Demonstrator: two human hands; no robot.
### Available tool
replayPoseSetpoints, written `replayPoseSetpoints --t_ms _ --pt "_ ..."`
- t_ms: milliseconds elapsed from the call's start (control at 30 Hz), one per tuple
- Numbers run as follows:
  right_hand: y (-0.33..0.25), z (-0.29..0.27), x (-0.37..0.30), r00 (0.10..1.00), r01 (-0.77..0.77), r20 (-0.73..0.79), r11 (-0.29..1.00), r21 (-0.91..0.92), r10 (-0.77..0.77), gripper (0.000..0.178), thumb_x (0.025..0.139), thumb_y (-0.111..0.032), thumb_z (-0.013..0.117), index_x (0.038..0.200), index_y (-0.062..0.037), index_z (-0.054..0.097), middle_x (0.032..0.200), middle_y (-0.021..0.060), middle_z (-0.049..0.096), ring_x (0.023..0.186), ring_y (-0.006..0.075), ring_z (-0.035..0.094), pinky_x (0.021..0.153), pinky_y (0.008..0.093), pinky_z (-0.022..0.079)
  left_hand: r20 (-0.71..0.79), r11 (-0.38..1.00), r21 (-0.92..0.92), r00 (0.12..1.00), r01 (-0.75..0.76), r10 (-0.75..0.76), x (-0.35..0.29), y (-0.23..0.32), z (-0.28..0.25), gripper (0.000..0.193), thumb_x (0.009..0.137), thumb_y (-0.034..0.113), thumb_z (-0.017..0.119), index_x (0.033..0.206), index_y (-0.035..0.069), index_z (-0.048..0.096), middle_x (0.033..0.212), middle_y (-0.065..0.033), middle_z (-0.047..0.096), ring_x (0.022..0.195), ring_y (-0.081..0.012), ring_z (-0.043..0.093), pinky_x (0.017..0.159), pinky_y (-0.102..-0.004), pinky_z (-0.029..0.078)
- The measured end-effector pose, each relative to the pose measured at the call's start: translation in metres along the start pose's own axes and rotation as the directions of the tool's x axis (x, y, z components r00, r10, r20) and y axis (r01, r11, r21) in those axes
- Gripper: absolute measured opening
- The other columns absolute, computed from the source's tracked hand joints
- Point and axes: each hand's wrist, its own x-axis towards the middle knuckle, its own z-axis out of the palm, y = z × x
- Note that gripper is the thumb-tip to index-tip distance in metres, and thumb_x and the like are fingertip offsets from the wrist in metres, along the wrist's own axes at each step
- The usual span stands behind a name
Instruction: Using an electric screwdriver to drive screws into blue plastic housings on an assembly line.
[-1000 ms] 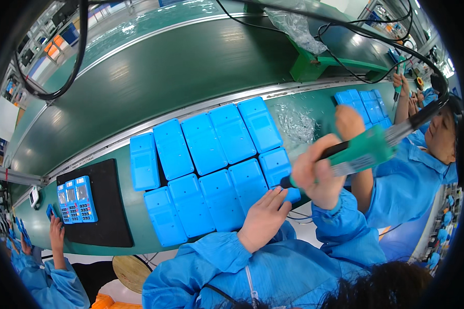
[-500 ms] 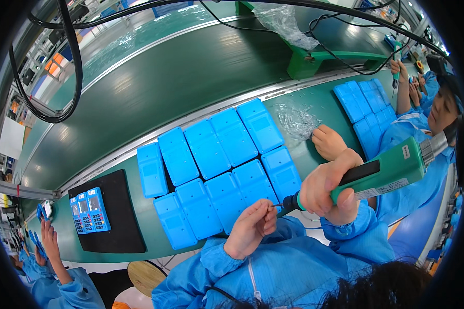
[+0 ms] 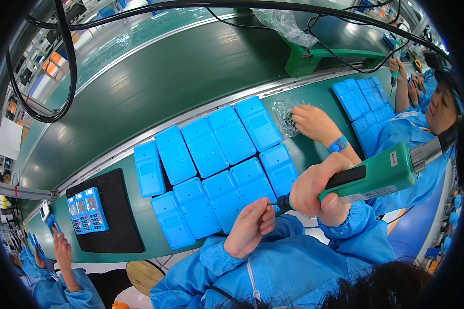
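My right hand [image 3: 319,188] is wrapped round a green electric screwdriver [image 3: 381,175], which lies nearly level with its bit pointing left. At the bit's tip, the thumb and fingers of my left hand [image 3: 250,226] are pinched together; whatever they hold there is too small to make out. Just beyond my hands, blue plastic device housings [image 3: 206,147] lie in two rows on the green bench, their backs up. A co-worker's hand [image 3: 317,123] with a blue wristband reaches to a clear plastic bag [image 3: 284,118] of small parts beside the housings.
At the left, several blue keypad devices [image 3: 87,210] lie on a black mat [image 3: 121,216]. More blue housings [image 3: 363,103] lie before the co-worker at right. A green conveyor belt [image 3: 165,77] runs behind the bench. Black cables [image 3: 69,62] hang overhead, and a green bracket [image 3: 301,59] stands on the belt.
The co-worker's hand has moved left and farther over the plastic bag, baring its wristband. The screwdriver has shifted slightly left and down in my right hand. My left hand keeps its pinch.
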Motion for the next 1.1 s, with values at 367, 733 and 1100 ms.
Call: replayPoseSetpoints --t_ms 367,733,1100 --pt "0.006 -0.016 -0.006 0.998 -0.018 -0.068 0.981 -0.191 0.005 0.026 0.081 -0.017 0.059 0.089 -0.0007 0.041 0.062 0.0061 0.051 0.053 0.0094 0.050 0.048 0.0235 0.042 0.034 0.433 0.877 0.927 -0.207 0.374 -0.025 -0.002 0.001 0.021 0.083 0.023 0.053 0.092 0.004 0.055 0.077 -0.0070 0.054 0.063 -0.0172 0.050 0.056 -0.0288 0.041" --pt "0.032 -0.019 0.000 0.993 -0.017 -0.110 0.905 -0.424 -0.033 0.029 0.082 -0.026 0.059 0.082 -0.0030 0.040 0.049 0.0031 0.043 0.038 0.0087 0.038 0.036 0.0226 0.034 0.496 -0.685 0.727 0.725 -0.044 0.479 -0.012 -0.001 -0.015 0.035 0.070 0.016 0.063 0.104 0.004 0.057 0.116 -0.0069 0.051 0.118 -0.0254 0.039 0.100 -0.0521 0.021" --pt "0.035 -0.022 0.000 0.995 -0.060 -0.100 0.904 -0.424 0.019 0.028 0.081 -0.024 0.059 0.082 -0.0035 0.041 0.052 0.0030 0.044 0.040 0.0088 0.040 0.037 0.0226 0.035 0.478 -0.661 0.747 0.744 -0.066 0.467 -0.011 0.002 -0.014 0.037 0.070 0.015 0.063 0.105 0.004 0.057 0.115 -0.0070 0.051 0.113 -0.0217 0.044 0.100 -0.0510 0.022"
